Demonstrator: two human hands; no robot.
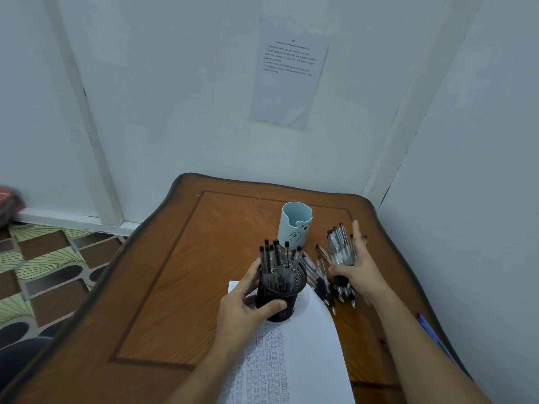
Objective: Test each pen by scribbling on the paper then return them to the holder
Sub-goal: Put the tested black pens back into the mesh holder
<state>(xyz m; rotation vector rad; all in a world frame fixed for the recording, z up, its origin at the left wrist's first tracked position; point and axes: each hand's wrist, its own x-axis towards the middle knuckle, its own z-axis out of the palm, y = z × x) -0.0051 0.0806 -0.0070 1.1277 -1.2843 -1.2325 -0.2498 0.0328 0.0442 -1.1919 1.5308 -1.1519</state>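
Printed sheet [287, 74] on wall [175, 83]: text too small to read. Red object [8, 204] at left edge: blurred, cut off, unidentifiable. Paper [315, 339]: cut by bottom edge, its marks illegible. Left hand [242, 312] grips holder [294, 290], hiding part of its side. Right hand [361, 272] covers loose pens [338, 243]; whether its fingers [356, 231] grip any cannot be told.

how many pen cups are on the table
2: a black mesh holder full of pens, gripped by the left hand; a light blue cup just behind it.
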